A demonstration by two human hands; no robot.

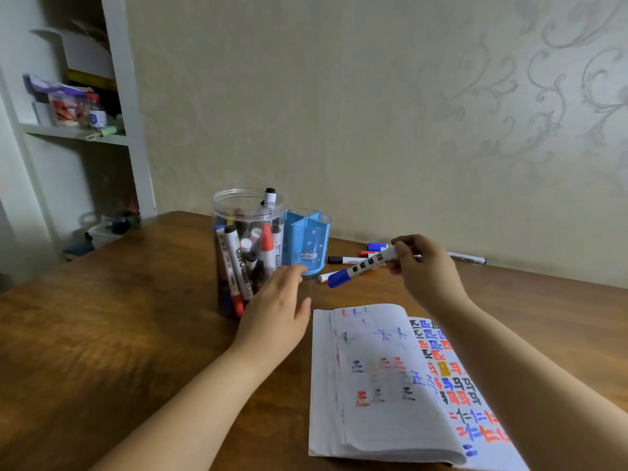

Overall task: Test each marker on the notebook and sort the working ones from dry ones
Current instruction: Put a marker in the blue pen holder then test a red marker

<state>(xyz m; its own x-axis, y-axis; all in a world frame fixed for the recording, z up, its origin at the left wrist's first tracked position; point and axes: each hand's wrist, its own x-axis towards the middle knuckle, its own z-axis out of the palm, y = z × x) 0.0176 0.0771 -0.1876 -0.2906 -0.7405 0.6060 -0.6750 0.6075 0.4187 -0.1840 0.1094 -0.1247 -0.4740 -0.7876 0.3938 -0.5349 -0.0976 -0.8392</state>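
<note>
Right hand [423, 266] pinches blue-capped marker [362, 266] above table [119, 317]; left hand [275, 311] relaxed, empty, beside clear marker jar [246, 253]. Blue pen holder [306, 246], loose markers [353, 260] behind; open notebook [390, 385] in front.

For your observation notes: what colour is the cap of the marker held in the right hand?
Blue, seen in the head view: the marker has a blue cap.

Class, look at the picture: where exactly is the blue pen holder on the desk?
In the head view, the blue pen holder stands upright left of centre, immediately right of the clear marker jar, with loose markers lying on the table to its right.
</note>
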